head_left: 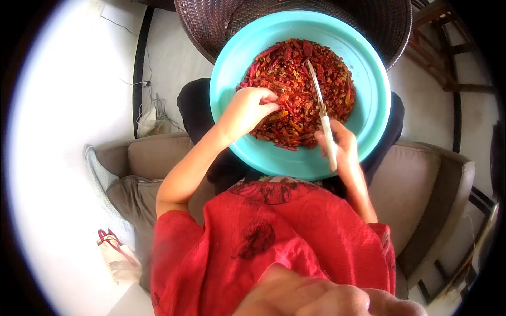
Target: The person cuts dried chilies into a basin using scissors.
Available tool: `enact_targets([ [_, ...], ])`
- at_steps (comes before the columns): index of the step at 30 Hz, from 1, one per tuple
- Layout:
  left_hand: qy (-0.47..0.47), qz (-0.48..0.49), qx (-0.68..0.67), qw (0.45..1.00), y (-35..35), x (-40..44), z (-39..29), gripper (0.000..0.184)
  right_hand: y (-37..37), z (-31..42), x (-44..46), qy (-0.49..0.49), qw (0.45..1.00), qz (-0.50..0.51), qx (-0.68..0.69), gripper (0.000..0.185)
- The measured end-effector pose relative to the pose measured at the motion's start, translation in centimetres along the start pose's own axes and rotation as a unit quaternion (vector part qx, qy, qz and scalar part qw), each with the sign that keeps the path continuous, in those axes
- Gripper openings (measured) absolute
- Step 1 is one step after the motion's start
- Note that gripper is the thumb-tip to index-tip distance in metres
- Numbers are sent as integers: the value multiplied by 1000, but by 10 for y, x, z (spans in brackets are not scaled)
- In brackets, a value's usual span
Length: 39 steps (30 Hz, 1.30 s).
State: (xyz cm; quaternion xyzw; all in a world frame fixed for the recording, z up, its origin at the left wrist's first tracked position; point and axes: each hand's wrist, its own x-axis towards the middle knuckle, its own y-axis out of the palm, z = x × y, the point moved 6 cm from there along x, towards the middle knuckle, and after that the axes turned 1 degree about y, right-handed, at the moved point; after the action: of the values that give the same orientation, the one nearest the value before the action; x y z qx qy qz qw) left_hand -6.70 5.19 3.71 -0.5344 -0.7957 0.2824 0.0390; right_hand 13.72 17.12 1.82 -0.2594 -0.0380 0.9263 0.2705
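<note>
A turquoise plastic basin (227, 63) rests across the lap, holding a heap of dried red chilies (295, 63), some whole and many cut into small pieces. My right hand (341, 143) grips a pair of scissors (329, 142) by its pale handles. The scissor blades point away over the heap and look almost closed. Over the left side of the heap, my left hand (249, 112) is closed in a pinch, with a dried red chili at the fingertips. Most of that chili is hidden by the fingers or blends into the heap.
A dark brown woven wicker piece (203, 26) stands just beyond the basin. The sofa (158, 158) extends to both sides. Cables (153, 100) and a plastic bag (152, 125) lie on the left floor. A wooden stool (437, 47) is at upper right; a cloth bag (118, 258) is lower left.
</note>
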Motion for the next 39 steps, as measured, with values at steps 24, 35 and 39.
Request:
enact_targets([
  [24, 103, -183, 277, 938, 51, 22, -36, 12, -9, -14, -10, -40, 997, 15, 61, 29],
  [35, -22, -23, -161, 986, 70, -1, -13, 12, -15, -15, -14, -46, 994, 1, 100, 30],
  [39, -40, -25, -312, 949, 60, -10, -20, 13, -12, -7, -14, -15, 999, 27, -27, 43],
])
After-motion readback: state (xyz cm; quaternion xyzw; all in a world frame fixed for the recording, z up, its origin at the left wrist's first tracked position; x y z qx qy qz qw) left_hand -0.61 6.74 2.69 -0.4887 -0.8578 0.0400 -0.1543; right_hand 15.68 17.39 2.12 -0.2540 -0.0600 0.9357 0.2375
